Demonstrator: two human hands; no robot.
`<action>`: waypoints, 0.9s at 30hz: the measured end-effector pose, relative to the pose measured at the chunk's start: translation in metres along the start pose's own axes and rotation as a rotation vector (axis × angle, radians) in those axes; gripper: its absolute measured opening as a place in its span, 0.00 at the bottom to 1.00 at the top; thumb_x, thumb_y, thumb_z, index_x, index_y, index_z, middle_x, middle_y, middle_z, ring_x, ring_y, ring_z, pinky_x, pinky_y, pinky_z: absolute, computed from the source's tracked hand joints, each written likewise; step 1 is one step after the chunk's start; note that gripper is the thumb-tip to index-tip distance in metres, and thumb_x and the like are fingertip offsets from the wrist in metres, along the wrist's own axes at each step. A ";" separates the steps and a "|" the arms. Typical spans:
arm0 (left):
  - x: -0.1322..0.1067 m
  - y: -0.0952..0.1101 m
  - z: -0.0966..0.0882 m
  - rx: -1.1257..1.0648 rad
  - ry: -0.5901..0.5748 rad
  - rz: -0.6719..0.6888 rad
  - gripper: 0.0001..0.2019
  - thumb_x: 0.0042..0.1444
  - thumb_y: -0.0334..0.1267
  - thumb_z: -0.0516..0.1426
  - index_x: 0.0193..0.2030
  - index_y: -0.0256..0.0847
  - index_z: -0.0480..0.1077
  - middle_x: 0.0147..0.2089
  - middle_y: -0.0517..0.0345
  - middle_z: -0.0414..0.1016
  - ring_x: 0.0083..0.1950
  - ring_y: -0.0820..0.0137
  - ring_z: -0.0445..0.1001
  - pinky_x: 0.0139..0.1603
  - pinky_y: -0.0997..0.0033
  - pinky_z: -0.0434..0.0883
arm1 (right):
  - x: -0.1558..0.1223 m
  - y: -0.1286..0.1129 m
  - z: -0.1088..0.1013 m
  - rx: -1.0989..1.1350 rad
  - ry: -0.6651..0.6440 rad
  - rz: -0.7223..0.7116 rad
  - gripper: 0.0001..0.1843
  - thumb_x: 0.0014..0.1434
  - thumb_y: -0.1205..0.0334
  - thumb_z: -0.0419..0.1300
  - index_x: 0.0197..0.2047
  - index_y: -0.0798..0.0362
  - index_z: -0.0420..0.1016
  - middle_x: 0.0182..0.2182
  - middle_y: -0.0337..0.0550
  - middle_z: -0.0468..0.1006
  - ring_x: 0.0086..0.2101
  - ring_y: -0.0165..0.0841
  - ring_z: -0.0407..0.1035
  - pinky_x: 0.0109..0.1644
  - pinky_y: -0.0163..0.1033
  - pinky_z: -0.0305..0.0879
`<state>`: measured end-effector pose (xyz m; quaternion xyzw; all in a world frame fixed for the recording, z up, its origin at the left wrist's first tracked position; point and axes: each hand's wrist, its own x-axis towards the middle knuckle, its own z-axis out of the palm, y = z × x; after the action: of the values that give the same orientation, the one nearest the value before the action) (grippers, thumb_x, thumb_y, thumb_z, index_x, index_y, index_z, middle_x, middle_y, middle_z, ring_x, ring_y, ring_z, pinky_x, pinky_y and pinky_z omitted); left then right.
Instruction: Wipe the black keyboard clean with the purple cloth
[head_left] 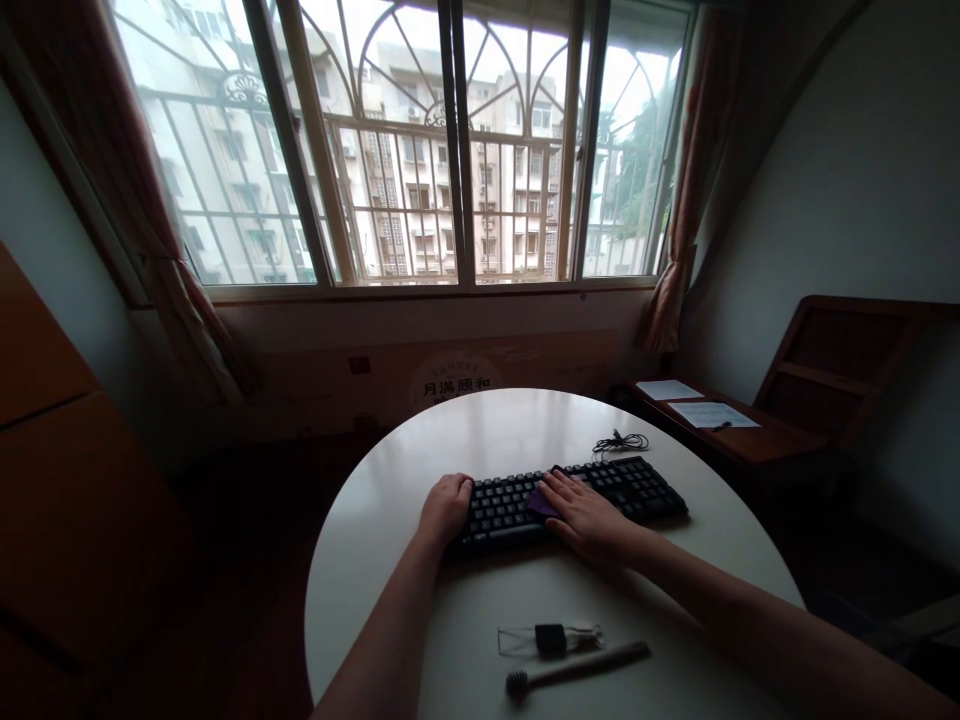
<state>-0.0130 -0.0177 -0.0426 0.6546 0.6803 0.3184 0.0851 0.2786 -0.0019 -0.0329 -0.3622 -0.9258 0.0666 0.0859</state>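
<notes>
A black keyboard [502, 510] lies on the round white table, slightly angled. At its left end my left hand [448, 503] is closed around the edge, fingers on the far corner. My right hand [585, 512] rests over the middle of the keys with its fingers stretched forward. Under those fingers is a small purple cloth [541, 502], pressed onto the keys and partly hidden by the hand. Closer to me lie a wire keycap puller [551, 638] with a black middle and a thin-handled brush [577, 668] with dark bristles.
Behind the keyboard a coiled black cable [619, 443] sits on the round white table [367, 560]. To the right, a wooden chair [810, 440] bears paper sheets [712, 414] and a dark pen. A barred window [457, 150] with curtains is ahead; an orange-brown cabinet [67, 480] stands left.
</notes>
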 end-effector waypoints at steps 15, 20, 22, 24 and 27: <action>0.000 0.000 -0.001 -0.054 0.029 -0.024 0.18 0.60 0.40 0.44 0.40 0.40 0.75 0.45 0.48 0.77 0.50 0.61 0.72 0.55 0.62 0.66 | 0.029 -0.032 0.002 0.109 0.059 -0.025 0.29 0.70 0.54 0.41 0.69 0.57 0.58 0.68 0.50 0.54 0.68 0.42 0.45 0.71 0.52 0.41; 0.000 0.001 -0.001 -0.076 0.041 -0.060 0.19 0.59 0.42 0.44 0.39 0.41 0.74 0.44 0.48 0.77 0.49 0.61 0.73 0.54 0.62 0.67 | 0.023 -0.037 -0.005 0.261 0.065 -0.083 0.27 0.70 0.57 0.41 0.66 0.56 0.64 0.65 0.50 0.61 0.67 0.41 0.50 0.71 0.52 0.43; 0.000 0.002 -0.002 -0.088 0.042 -0.070 0.18 0.59 0.42 0.44 0.39 0.41 0.74 0.44 0.48 0.77 0.49 0.60 0.73 0.54 0.62 0.67 | 0.015 -0.040 -0.012 0.380 0.045 -0.163 0.27 0.71 0.56 0.40 0.66 0.54 0.65 0.65 0.49 0.63 0.66 0.40 0.51 0.71 0.51 0.43; 0.000 0.004 -0.004 -0.097 0.041 -0.076 0.18 0.59 0.44 0.45 0.38 0.41 0.75 0.45 0.48 0.77 0.49 0.60 0.73 0.54 0.62 0.67 | 0.005 -0.043 -0.021 0.535 0.008 -0.257 0.27 0.72 0.53 0.40 0.65 0.52 0.66 0.64 0.47 0.65 0.65 0.39 0.54 0.70 0.48 0.46; 0.001 0.005 -0.008 -0.215 0.075 -0.120 0.15 0.56 0.45 0.49 0.35 0.42 0.76 0.43 0.50 0.78 0.49 0.58 0.73 0.55 0.61 0.66 | -0.008 -0.042 -0.032 0.806 -0.022 -0.312 0.29 0.71 0.47 0.41 0.61 0.52 0.72 0.56 0.48 0.74 0.59 0.39 0.65 0.66 0.46 0.56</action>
<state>-0.0133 -0.0192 -0.0337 0.5874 0.6829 0.4082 0.1482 0.2634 -0.0364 0.0057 -0.1545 -0.8704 0.4127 0.2196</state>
